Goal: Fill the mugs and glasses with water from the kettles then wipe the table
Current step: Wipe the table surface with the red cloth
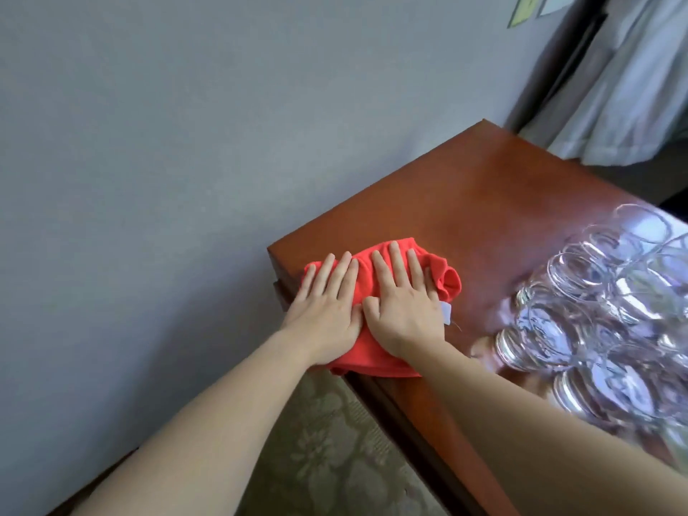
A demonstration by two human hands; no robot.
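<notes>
Hands, left hand (327, 299) and right hand (404, 301), press flat, fingers spread, on red cloth (363, 357) beside glasses (580, 303).

The glasses (603, 322) run off the right edge, smeared by blur, so their number and water levels cannot be told. Both flat hands hide the middle of the red cloth (376, 351). The desk (465, 202) is cut off at right and bottom.

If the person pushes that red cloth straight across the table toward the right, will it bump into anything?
Yes. Both the left hand and right hand press flat on the red cloth at the table's left corner. A cluster of clear glasses stands to its right, blocking that path. The far stretch of table looks bare.
</notes>
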